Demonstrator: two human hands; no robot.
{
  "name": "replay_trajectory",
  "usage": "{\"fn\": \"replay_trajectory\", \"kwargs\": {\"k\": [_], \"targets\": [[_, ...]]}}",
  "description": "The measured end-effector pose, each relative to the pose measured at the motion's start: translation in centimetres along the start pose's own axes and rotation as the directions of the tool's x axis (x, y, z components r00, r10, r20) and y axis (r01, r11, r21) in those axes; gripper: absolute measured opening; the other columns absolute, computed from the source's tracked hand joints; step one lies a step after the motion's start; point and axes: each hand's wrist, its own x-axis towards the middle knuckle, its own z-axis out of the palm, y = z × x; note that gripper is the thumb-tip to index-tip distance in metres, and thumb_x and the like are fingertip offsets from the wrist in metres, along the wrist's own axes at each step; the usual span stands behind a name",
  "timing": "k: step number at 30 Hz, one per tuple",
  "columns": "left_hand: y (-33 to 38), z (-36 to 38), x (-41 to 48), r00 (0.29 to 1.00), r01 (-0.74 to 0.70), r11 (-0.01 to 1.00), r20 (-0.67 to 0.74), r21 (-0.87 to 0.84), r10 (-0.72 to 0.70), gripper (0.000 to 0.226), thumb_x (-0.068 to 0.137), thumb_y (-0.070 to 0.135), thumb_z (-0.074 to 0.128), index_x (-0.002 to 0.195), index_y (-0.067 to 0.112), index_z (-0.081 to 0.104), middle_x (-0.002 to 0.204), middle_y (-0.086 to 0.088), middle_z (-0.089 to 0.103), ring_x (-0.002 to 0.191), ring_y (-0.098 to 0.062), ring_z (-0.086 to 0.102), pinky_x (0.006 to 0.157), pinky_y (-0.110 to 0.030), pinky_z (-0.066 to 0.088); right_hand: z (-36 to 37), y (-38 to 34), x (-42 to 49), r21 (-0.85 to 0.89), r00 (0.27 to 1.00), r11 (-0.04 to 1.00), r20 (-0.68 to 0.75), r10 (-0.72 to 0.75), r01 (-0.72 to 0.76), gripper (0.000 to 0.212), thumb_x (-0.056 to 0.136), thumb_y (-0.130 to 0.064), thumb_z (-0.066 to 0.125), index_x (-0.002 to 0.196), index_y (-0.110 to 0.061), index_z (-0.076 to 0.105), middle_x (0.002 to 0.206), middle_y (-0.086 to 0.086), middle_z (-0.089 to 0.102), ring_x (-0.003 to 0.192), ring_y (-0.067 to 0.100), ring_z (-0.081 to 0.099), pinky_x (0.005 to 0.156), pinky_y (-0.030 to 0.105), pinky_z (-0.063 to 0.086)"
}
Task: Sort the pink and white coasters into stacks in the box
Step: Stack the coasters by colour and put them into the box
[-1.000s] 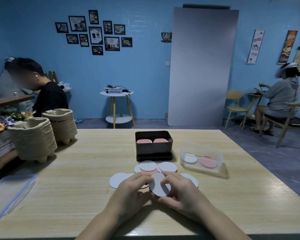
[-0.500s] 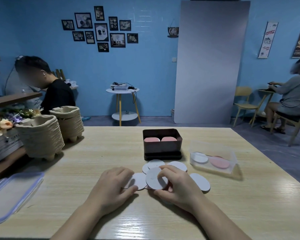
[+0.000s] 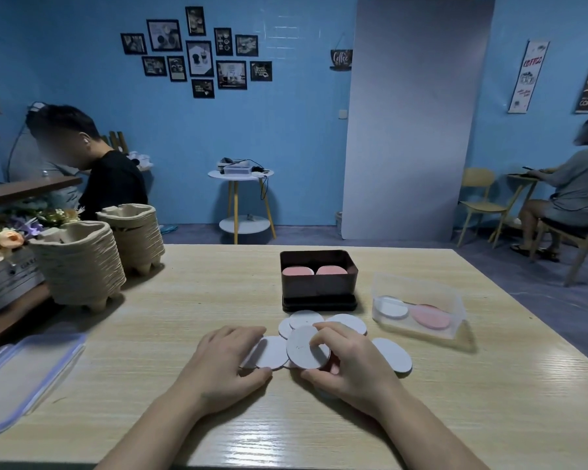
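Observation:
Several white coasters (image 3: 343, 323) lie scattered on the wooden table (image 3: 197, 300) in front of a dark box (image 3: 318, 286) that holds two pink stacks (image 3: 297, 271). My right hand (image 3: 350, 361) pinches a small stack of white coasters (image 3: 304, 347), tilted up off the table. My left hand (image 3: 226, 357) rests with curled fingers on another white coaster (image 3: 271, 352) lying flat beside it. A clear plastic box (image 3: 418, 305) to the right contains one white coaster and one pink coaster.
Two stacks of paper pulp cup trays (image 3: 82, 266) stand at the table's left. A clear lid (image 3: 24, 374) lies at the near left edge. Two people sit at the left and right of the room. A small white side table (image 3: 241, 198) stands behind.
The camera view has shifted slightly. My left hand has moved left off the held stack onto a flat white coaster. My right hand keeps hold of its white coasters.

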Motion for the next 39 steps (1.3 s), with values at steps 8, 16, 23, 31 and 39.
{"fn": "replay_trajectory", "kwargs": {"k": [8, 16, 23, 31, 39], "targets": [[0.4, -0.2, -0.6, 0.989, -0.091, 0.996, -0.116, 0.010, 0.092, 0.061, 0.082, 0.067, 0.055, 0.136, 0.040, 0.049, 0.130, 0.026, 0.054, 0.122, 0.001, 0.046, 0.102, -0.029, 0.038, 0.3, 0.1, -0.1, -0.003, 1.000, 1.000, 0.012, 0.023, -0.023, 0.038, 0.077, -0.060, 0.068, 0.096, -0.032, 0.053, 0.132, -0.018, 0.056, 0.133, -0.001, 0.042, 0.091, 0.024, 0.045], [1.6, -0.4, -0.9, 0.922, -0.227, 0.973, -0.315, 0.033, 0.226, 0.045, 0.082, 0.046, 0.072, 0.121, 0.025, 0.064, 0.132, 0.009, 0.062, 0.116, -0.010, 0.060, 0.093, -0.032, 0.052, 0.5, 0.4, 0.0, 0.002, 0.998, 0.998, -0.013, 0.064, -0.064, 0.035, 0.078, -0.054, 0.068, 0.098, -0.028, 0.054, 0.131, -0.015, 0.057, 0.137, -0.001, 0.038, 0.097, 0.022, 0.042], [4.3, 0.7, 0.6, 0.907, -0.328, 0.943, -0.263, 0.050, 0.329, 0.027, 0.084, 0.048, 0.071, 0.104, 0.032, 0.066, 0.130, 0.005, 0.061, 0.108, -0.012, 0.062, 0.088, -0.026, 0.049, 0.3, 0.1, 0.0, 0.061, 0.996, 0.994, 0.016, 0.091, -0.091, 0.057, 0.076, -0.037, 0.071, 0.128, -0.027, 0.051, 0.125, -0.016, 0.058, 0.083, -0.010, 0.039, 0.078, 0.008, 0.034], [4.1, 1.3, 0.8, 0.894, -0.378, 0.926, -0.252, 0.025, 0.372, 0.031, 0.088, 0.046, 0.068, 0.114, 0.029, 0.067, 0.131, 0.004, 0.060, 0.107, -0.015, 0.063, 0.086, -0.029, 0.053, 0.2, -0.2, 0.0, 0.011, 0.999, 0.999, 0.017, -0.037, 0.037, 0.045, 0.083, -0.055, 0.067, 0.116, -0.025, 0.057, 0.140, -0.008, 0.055, 0.132, 0.006, 0.047, 0.096, 0.030, 0.049], [3.9, 1.0, -0.1, 0.915, -0.312, 0.948, -0.290, -0.068, 0.280, 0.046, 0.089, 0.046, 0.067, 0.128, 0.022, 0.062, 0.136, 0.008, 0.061, 0.118, -0.010, 0.059, 0.085, -0.025, 0.056, -0.2, -0.3, -0.2, 0.075, 1.000, 0.997, 0.006, 0.000, 0.000, 0.038, 0.080, -0.051, 0.074, 0.099, -0.023, 0.057, 0.142, -0.005, 0.054, 0.116, 0.006, 0.057, 0.084, 0.014, 0.043]]}}
